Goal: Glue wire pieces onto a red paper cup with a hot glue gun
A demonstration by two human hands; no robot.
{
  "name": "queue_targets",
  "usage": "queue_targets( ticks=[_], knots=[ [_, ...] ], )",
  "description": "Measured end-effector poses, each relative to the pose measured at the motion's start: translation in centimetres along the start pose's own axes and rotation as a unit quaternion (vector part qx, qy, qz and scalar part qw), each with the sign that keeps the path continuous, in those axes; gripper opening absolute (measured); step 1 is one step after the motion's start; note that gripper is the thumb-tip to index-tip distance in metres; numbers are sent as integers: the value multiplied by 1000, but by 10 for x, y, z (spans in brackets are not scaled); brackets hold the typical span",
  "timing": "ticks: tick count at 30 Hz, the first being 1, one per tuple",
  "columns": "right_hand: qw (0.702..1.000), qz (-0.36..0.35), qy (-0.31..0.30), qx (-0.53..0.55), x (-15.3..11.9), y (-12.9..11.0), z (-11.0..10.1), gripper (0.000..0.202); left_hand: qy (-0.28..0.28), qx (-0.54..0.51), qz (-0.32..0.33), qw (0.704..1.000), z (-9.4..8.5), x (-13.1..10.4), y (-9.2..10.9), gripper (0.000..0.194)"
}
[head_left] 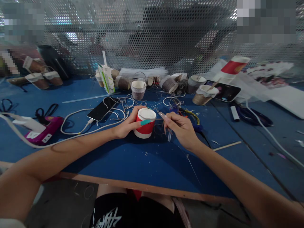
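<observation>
The left hand is closed around the red and white cup, and its thumb, with a teal nail, lies across the front of it. The cup stands upright near the middle of the counter, between the two hands. A thin strand runs from the side of the cup to the right hand, whose thumb and finger are pinched on it. Under these fingers a clear stick is seen; whether the hand touches it, I cannot tell.

On the left, a phone lies with a white cable plugged in, and farther left is a purple power strip. Behind the hands stands a wrapped cup, and to its left a carton. A wooden stick lies to the right.
</observation>
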State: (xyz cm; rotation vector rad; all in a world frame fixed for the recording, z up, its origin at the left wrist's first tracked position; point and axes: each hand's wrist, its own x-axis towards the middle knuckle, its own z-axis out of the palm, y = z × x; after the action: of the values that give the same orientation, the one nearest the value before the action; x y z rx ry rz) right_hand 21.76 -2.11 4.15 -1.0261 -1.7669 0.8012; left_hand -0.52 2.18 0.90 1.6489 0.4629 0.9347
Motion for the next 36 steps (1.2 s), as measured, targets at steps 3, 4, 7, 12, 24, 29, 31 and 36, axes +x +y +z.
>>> queue_targets(
  ticks=[3, 4, 7, 12, 24, 29, 31, 36],
  knots=[
    [1000, 9, -3, 2, 0, 0, 1, 57, -10, 1, -1, 1000, 0, -1, 1, 56],
    [1000, 12, -3, 2, 0, 0, 1, 57, -13, 1, -1, 1000, -1, -1, 1, 56],
    [1000, 17, -3, 5, 0, 1, 2, 58, -16, 0, 5, 1000, -1, -1, 1, 58],
    [1000, 18, 1, -1, 0, 1, 2, 59, 3, -6, 13, 1000, -1, 0, -6, 56],
    [1000, 17, 9, 22, 1, 4, 5, 58, -23, 0, 7, 1000, -1, -1, 0, 57],
    [999, 22, 0, 35, 1, 2, 7, 56, -25, 6, -3, 1000, 0, -2, 1, 59],
    [999, 21, 0, 31, 1, 2, 7, 56, -24, 14, -1, 1000, 0, -2, 1, 61],
    [1000, 17, -3, 21, 2, 3, 8, 56, -20, 28, -3, 999, 1, -1, 3, 74]
  ],
)
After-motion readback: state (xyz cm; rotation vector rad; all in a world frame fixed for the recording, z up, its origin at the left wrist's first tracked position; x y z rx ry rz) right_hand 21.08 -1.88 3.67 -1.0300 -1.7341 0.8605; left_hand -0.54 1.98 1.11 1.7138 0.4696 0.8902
